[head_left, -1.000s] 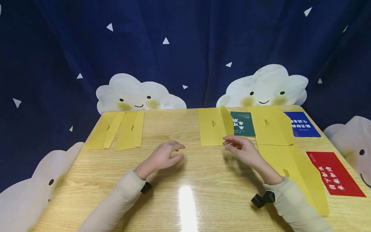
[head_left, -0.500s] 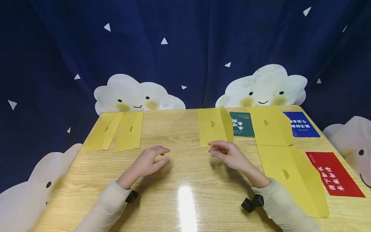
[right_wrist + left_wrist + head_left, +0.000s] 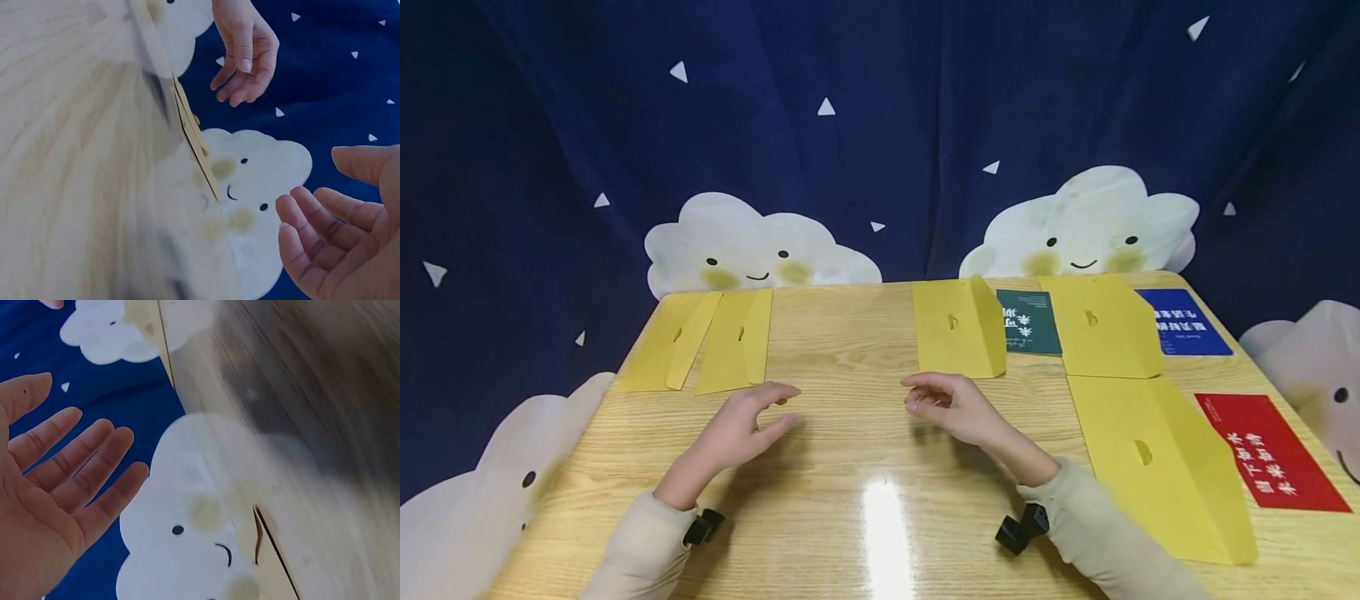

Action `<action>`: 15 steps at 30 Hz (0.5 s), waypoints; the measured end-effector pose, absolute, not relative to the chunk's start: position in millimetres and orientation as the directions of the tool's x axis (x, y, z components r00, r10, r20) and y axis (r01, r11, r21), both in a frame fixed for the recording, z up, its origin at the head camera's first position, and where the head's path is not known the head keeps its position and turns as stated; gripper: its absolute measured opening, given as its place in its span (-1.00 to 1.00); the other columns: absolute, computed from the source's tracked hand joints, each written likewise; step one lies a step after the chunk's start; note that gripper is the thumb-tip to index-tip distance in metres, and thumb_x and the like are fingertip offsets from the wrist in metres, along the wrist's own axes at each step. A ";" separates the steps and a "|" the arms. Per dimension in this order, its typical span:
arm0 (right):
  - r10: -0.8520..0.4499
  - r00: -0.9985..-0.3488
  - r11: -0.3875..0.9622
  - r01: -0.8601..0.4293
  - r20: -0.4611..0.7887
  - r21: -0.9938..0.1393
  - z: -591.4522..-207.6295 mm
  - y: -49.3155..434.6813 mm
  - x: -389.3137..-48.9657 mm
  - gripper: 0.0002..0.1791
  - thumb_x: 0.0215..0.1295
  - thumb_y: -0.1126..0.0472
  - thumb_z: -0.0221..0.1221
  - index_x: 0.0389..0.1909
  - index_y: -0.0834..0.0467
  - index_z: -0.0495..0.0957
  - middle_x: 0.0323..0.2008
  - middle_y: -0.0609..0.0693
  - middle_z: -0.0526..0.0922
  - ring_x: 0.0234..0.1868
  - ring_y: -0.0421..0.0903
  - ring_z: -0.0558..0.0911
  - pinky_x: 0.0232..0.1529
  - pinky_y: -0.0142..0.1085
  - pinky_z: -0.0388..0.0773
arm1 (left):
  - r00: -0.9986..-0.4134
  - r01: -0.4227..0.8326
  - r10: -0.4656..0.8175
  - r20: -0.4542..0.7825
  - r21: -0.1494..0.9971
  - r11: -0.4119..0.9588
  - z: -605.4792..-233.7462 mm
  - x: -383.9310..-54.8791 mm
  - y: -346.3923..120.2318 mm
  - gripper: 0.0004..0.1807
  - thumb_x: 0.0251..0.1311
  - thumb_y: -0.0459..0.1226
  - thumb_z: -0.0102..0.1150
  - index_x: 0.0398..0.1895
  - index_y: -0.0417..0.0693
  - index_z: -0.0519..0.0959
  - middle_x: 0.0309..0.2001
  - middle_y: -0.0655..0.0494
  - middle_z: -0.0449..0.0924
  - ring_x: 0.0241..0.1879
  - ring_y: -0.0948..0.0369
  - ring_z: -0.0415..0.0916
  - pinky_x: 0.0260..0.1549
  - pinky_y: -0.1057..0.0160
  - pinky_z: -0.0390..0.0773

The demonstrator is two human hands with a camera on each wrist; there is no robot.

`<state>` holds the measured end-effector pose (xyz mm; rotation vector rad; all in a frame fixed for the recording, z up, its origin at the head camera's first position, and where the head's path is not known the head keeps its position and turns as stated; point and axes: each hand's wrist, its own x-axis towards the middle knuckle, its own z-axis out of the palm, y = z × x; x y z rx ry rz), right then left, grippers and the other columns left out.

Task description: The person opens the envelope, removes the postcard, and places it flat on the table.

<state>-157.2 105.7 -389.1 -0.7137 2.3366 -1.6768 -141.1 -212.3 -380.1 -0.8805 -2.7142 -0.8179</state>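
Note:
My left hand (image 3: 737,429) hovers over the table just in front of two yellow envelopes, the outer left envelope (image 3: 651,354) and the one beside it (image 3: 722,354). Its fingers are spread and relaxed around nothing, as the palm in the left wrist view confirms. Across from it, my right hand (image 3: 958,408) hangs loosely curled below a yellow envelope (image 3: 936,342) with a raised flap, apart from it. The right wrist view shows that right hand (image 3: 344,244) holding nothing. A green card (image 3: 1033,325) lies by that envelope's flap.
Farther right lie another yellow envelope (image 3: 1090,333), a blue card (image 3: 1195,329), a large yellow envelope (image 3: 1135,483) and a red card (image 3: 1288,467). A dark blue curtain (image 3: 880,142) with clouds stands behind the wooden table (image 3: 842,350).
Both hands have moved to the left. The right hand has drawn away from the envelope near the green card; the left has come near the left pair. Envelopes and cards stay put.

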 end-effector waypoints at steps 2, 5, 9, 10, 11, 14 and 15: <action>-0.487 -0.864 0.251 -0.279 0.128 -0.927 -390.1 98.6 -157.6 -0.63 0.19 0.27 0.17 0.00 0.35 0.49 -0.29 0.07 0.61 -0.26 -0.13 0.55 -0.26 -0.33 0.48 | -0.817 0.576 0.475 0.326 0.452 0.681 -379.6 -139.2 -218.6 -0.66 0.07 -0.30 0.24 -0.06 -0.22 0.55 -0.10 -0.03 0.58 -0.15 0.07 0.54 -0.22 0.08 0.52; -0.496 -0.860 0.252 -0.275 0.120 -0.928 -391.0 87.7 -158.9 -0.63 0.18 0.26 0.19 0.00 0.33 0.50 -0.30 0.03 0.61 -0.27 -0.14 0.55 -0.26 -0.32 0.48 | -0.824 0.566 0.458 0.333 0.457 0.686 -380.5 -137.6 -228.3 -0.64 0.05 -0.32 0.25 -0.05 -0.24 0.54 -0.08 -0.05 0.56 -0.12 0.04 0.53 -0.21 0.06 0.51; -0.495 -0.863 0.247 -0.255 0.104 -0.935 -392.0 72.4 -161.1 -0.61 0.15 0.23 0.21 0.00 0.29 0.51 -0.31 0.00 0.60 -0.26 -0.13 0.54 -0.25 -0.29 0.49 | -0.832 0.553 0.436 0.342 0.462 0.693 -383.2 -136.4 -242.0 -0.60 0.02 -0.32 0.28 -0.04 -0.24 0.52 -0.05 -0.08 0.54 -0.05 -0.01 0.49 -0.14 0.00 0.47; -0.495 -0.863 0.248 -0.251 0.100 -0.936 -392.6 68.8 -161.8 -0.61 0.15 0.22 0.22 0.00 0.29 0.51 -0.31 -0.01 0.60 -0.26 -0.13 0.54 -0.25 -0.28 0.48 | -0.837 0.546 0.427 0.342 0.464 0.698 -383.9 -136.1 -245.5 -0.59 0.01 -0.31 0.29 -0.03 -0.23 0.52 -0.05 -0.09 0.54 -0.04 -0.02 0.48 -0.13 -0.01 0.46; -0.494 -0.864 0.248 -0.246 0.096 -0.937 -393.5 65.2 -162.5 -0.60 0.15 0.21 0.22 0.00 0.28 0.51 -0.31 -0.01 0.59 -0.26 -0.13 0.54 -0.25 -0.27 0.48 | -0.842 0.539 0.420 0.340 0.467 0.701 -384.6 -135.8 -249.0 -0.58 0.00 -0.30 0.29 -0.02 -0.23 0.52 -0.04 -0.09 0.53 -0.03 -0.03 0.47 -0.12 -0.02 0.45; -0.490 -0.868 0.244 -0.225 0.081 -0.943 -396.5 54.7 -164.8 -0.59 0.14 0.20 0.23 0.01 0.26 0.51 -0.30 -0.03 0.59 -0.27 -0.13 0.53 -0.27 -0.28 0.48 | -0.856 0.515 0.398 0.330 0.471 0.717 -386.1 -135.0 -259.1 -0.55 0.00 -0.28 0.31 0.00 -0.23 0.51 -0.03 -0.12 0.52 -0.02 -0.06 0.45 -0.11 -0.06 0.43; -0.488 -0.870 0.244 -0.220 0.076 -0.945 -397.4 51.5 -165.6 -0.59 0.13 0.20 0.24 0.01 0.26 0.52 -0.30 -0.03 0.58 -0.27 -0.13 0.53 -0.28 -0.29 0.48 | -0.861 0.506 0.391 0.325 0.472 0.722 -386.5 -135.1 -262.3 -0.54 -0.01 -0.28 0.31 0.00 -0.24 0.50 -0.02 -0.12 0.51 -0.01 -0.07 0.45 -0.10 -0.06 0.43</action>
